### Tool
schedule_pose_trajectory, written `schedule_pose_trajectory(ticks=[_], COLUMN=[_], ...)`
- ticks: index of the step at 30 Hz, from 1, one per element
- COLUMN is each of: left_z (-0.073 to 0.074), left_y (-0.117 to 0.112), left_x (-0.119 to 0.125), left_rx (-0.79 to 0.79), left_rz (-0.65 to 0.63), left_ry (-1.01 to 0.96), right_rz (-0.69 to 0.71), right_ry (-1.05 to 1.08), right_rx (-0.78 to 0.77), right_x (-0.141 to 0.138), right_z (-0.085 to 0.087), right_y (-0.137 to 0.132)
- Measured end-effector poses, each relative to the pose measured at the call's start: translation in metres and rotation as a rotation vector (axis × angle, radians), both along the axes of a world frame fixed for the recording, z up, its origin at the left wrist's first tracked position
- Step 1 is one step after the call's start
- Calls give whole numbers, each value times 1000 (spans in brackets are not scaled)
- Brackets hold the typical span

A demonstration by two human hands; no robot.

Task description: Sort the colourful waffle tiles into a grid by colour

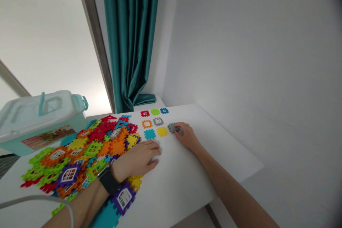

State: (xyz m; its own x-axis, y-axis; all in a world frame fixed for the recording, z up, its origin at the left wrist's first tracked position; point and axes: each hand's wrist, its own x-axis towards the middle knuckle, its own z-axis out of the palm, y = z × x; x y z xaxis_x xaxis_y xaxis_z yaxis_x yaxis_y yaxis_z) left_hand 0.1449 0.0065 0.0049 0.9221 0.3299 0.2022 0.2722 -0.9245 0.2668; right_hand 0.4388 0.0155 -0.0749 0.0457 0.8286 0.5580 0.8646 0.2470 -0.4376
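My right hand (186, 136) has its thumb and fingers closed on the edge of a grey notched puzzle tile (172, 127) lying on the white table. Left of it, spaced-out tiles form rows: a red tile (145, 113), a green tile (155, 112) and a blue tile (164, 110) at the back; an orange-framed tile (146, 124) and a grey window tile (158, 121) in the middle; a light-blue tile (150, 134) and a yellow tile (162, 131) in front. My left hand (143, 156) is open, thumb apart from the fingers, at the right edge of a mixed tile pile (93, 148).
A teal box (53, 130) with a translucent lid and handle stands behind the pile at the left. A green curtain (130, 42) hangs beyond the white table (181, 174). A pale wall (240, 60) borders the right side. A grey cable (40, 197) crosses the lower left.
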Motion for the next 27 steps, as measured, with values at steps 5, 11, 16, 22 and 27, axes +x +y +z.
schedule_pose_trajectory(ticks=[5,11,16,22,27], left_z=[-1,-1,0,-3,0], left_y=[0,1,1,3,8], left_x=[0,0,-1,-3,-11], left_rx=[-10,-31,-50,-26,17], left_rz=[-13,-5,3,-4,25], left_ry=[-42,15,39,32,6], right_rz=[3,5,7,6,36], right_ry=[11,34,48,50,-7], right_rx=[-9,-2,23,65,108], right_x=[0,2,1,-6,-25], right_z=[-1,0,2,7,14], right_y=[0,0,-2,-13,-25])
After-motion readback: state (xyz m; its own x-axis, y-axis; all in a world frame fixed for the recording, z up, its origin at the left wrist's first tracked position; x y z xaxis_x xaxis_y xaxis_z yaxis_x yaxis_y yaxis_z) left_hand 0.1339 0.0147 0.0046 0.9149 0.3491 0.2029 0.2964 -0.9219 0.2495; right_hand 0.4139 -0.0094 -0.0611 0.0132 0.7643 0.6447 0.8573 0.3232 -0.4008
